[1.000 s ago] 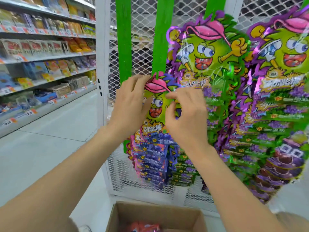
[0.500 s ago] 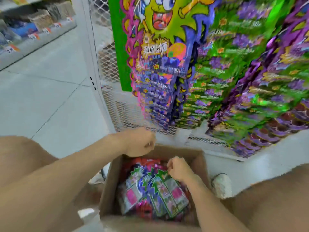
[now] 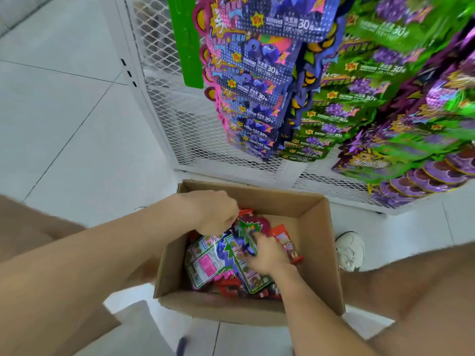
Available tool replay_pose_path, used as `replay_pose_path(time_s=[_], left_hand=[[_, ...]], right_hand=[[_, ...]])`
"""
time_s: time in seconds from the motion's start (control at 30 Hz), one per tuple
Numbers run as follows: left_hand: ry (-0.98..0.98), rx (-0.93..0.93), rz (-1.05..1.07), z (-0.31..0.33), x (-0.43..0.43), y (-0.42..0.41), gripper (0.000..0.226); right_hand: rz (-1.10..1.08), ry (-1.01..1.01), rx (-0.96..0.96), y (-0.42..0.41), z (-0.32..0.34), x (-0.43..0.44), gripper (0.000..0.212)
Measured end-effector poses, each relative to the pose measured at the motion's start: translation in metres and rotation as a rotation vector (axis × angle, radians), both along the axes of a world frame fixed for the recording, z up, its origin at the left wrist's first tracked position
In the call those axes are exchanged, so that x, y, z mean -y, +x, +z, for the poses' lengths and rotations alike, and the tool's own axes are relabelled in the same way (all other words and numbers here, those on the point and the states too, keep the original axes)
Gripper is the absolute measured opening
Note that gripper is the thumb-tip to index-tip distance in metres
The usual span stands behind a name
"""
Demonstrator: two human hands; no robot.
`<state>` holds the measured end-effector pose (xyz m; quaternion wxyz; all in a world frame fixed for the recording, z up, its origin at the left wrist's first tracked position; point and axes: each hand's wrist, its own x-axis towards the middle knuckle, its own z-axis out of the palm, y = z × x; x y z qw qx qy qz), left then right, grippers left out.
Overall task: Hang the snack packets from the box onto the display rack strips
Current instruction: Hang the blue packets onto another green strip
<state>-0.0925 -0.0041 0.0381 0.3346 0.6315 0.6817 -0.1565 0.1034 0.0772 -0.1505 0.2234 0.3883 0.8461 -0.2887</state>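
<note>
1. Locate the box (image 3: 316,219) on the floor, just below the rack (image 3: 180,124). Find the loose packets (image 3: 205,263) piled inside.
2. Note the right grip (image 3: 267,253), curled on a green-edged packet (image 3: 243,231) at the top of the pile and pinching near its upper end.
3. Note the left grip (image 3: 216,214) over the far side of the box, clenched and close against the pile. Cannot tell whether anything is held.
4. Expect a light, thin, flexible pouch. Treat the glossy film as probably slippery and prone to flop and crinkle.
5. Take hold at the flat header end, where the hang hole presumably sits. Avoid squeezing the filled middle.
6. Lift one packet only and shake off any neighbour that clings.
7. Carry it up to the green strip (image 3: 187,39), beside the hung packets (image 3: 257,80). Keep the header taut between both grips for hooking.
</note>
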Motion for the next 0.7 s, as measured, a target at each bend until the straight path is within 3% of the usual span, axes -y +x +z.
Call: replay_pose_path(time_s=[0.07,0.13,0.23,0.33,0.4,0.5,0.6,0.7], left_hand=[[0.005,-0.008,0.018,0.007,-0.005,-0.001,0.019],[0.028,-0.033,0.054,0.015,-0.008,-0.001,0.021],[0.102,-0.074,0.158,0.027,-0.006,-0.005,0.048],[0.192,-0.089,0.336,0.040,-0.001,-0.011,0.063],[0.331,-0.048,0.494,0.054,0.002,-0.016,0.057],[0.584,0.036,0.663,0.077,0.006,-0.025,0.018],[0.769,0.191,0.841,0.104,0.012,-0.030,0.014],[0.799,0.407,0.892,0.126,0.018,-0.032,0.008]], right_hand=[[-0.119,-0.043,-0.104,-0.011,0.022,-0.011,0.034],[-0.136,-0.096,-0.152,-0.021,0.048,-0.022,0.016],[-0.064,-0.191,-0.207,-0.028,0.096,-0.038,0.014],[-0.141,-0.398,-0.384,-0.026,0.146,-0.048,0.004],[-0.276,-0.510,-0.511,-0.024,0.175,-0.049,0.015],[-0.433,-0.657,-0.631,-0.020,0.206,-0.048,0.027],[-0.515,-0.753,-0.687,-0.018,0.229,-0.044,0.036],[-0.464,-0.764,-0.730,-0.019,0.249,-0.044,0.048]])
